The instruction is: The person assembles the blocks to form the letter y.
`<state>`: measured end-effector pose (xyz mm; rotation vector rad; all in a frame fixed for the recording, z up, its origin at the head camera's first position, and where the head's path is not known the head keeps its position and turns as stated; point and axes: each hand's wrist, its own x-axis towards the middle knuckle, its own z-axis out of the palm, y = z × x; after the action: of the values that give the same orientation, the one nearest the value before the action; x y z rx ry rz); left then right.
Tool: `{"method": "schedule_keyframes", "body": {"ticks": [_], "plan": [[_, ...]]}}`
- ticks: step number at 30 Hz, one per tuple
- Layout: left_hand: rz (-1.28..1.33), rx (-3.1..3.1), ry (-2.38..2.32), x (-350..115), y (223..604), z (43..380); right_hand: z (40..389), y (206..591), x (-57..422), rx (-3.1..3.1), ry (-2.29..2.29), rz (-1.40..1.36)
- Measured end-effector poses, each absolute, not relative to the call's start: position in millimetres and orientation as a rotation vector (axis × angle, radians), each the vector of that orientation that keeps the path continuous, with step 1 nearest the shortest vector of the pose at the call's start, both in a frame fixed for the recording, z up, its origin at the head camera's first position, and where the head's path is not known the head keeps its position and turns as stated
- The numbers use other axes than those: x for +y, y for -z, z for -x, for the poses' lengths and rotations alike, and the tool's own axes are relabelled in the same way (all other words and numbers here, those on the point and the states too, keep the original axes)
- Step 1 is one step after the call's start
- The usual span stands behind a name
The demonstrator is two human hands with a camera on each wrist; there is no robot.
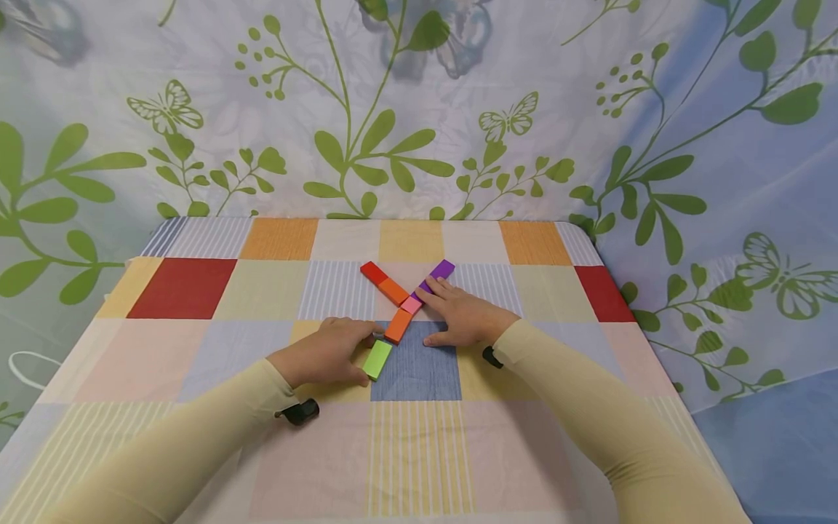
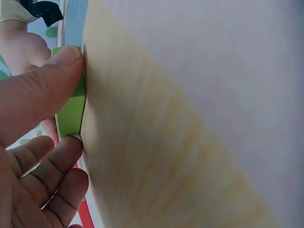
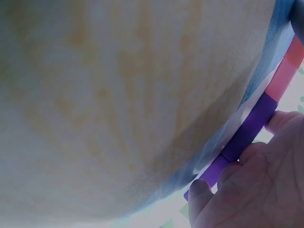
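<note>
Flat coloured blocks lie in a Y shape on the cloth. My left hand pinches the lime green block at the lower end, thumb at its near end and fingertips by its far end. A small greyish patch shows beside those fingertips; what it is I cannot tell. Up the line come an orange block, a pink block and purple blocks. My right hand rests its fingers along the purple blocks' side, thumb spread apart on the cloth. The other branch has an orange block and a red block.
A patchwork-patterned cloth covers the table. Behind it and at the right hangs a leaf-and-butterfly curtain. A white cord loops at the table's left edge.
</note>
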<state>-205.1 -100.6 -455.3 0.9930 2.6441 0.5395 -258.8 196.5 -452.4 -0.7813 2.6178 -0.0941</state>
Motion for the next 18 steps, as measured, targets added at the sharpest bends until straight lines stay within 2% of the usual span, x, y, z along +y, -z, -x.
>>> {"method": "schedule_keyframes", "body": {"ticks": [18], "plan": [[-1.001,2.660,-0.551,-95.2,454.9,207.1,258.6,452.2,197.3,2.625,0.103,0.775]]}}
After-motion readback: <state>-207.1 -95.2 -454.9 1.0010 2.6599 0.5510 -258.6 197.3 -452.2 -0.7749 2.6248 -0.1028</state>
